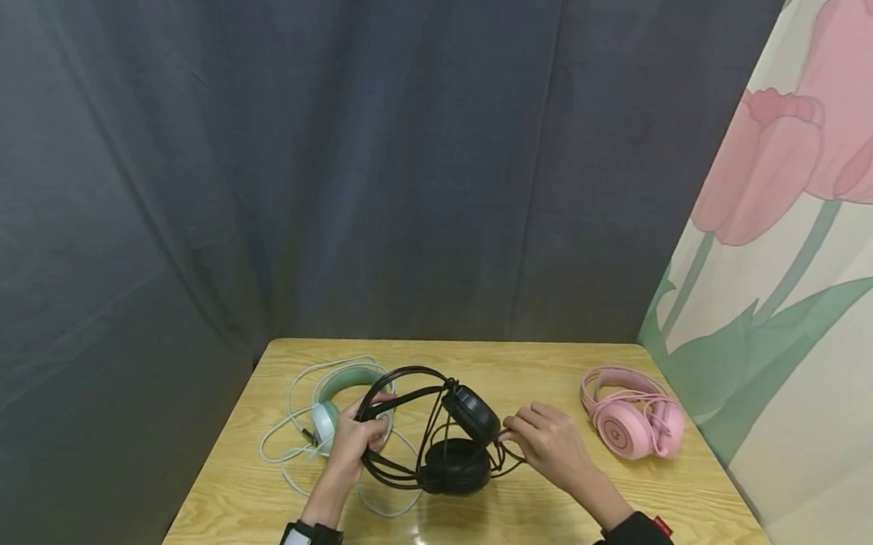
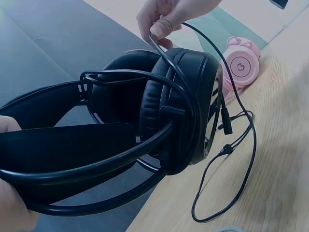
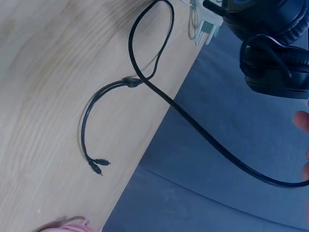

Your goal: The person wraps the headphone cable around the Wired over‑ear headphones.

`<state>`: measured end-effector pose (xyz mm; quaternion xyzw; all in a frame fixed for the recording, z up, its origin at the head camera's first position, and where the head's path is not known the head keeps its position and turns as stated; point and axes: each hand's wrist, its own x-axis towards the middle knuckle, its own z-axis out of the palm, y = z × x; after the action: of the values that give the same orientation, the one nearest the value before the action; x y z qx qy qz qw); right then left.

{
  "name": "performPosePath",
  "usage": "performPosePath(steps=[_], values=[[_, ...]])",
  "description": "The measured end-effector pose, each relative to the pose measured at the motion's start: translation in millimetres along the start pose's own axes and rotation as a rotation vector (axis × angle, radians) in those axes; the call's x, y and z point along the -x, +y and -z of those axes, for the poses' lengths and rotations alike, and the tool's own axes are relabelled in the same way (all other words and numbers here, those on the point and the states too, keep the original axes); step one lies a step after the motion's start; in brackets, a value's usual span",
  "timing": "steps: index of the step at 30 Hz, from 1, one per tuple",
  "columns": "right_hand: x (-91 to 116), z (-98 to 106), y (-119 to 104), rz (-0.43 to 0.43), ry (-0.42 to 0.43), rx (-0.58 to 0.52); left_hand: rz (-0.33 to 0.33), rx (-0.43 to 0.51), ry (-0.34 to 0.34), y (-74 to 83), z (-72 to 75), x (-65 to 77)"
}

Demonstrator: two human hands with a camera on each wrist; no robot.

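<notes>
My left hand (image 1: 356,436) grips the headband of a pair of black over-ear headphones (image 1: 459,467), raised over the table. The ear cups point to the right. Beside them, my right hand (image 1: 546,440) pinches the black cable (image 3: 212,140) between thumb and fingers. Part of that cable wraps around one ear cup, as the left wrist view shows. The rest loops down to the wood, where it forks and ends in two small plugs (image 3: 98,166). At the right wrist view's edge, only some fingertips (image 3: 301,121) show.
Green and white headphones (image 1: 324,424) lie behind my left hand, their white cable (image 1: 271,458) spread in loose loops. Pink headphones (image 1: 623,429) with their cord wound around them rest at the right. The wooden table (image 1: 251,508) meets a dark curtain (image 1: 411,182) behind and a flower-painted wall (image 1: 829,338).
</notes>
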<state>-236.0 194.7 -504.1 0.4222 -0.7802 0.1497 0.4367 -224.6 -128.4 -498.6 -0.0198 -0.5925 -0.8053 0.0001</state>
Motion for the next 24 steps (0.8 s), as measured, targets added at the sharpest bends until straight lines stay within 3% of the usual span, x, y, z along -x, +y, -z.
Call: performPosePath(steps=[8, 17, 24], values=[[2.2, -3.7, 1.2, -0.024, 0.047, 0.058, 0.018, -0.063, -0.077, -0.8, 3.7, 2.5], [-13.1, -4.6, -8.1, 0.04, 0.064, 0.038, 0.022, -0.187, -0.272, -4.0, -5.4, 3.7], [-16.4, -7.0, -8.3, 0.064, 0.043, -0.069, 0.024, -0.228, -0.275, -5.5, -7.5, 5.9]])
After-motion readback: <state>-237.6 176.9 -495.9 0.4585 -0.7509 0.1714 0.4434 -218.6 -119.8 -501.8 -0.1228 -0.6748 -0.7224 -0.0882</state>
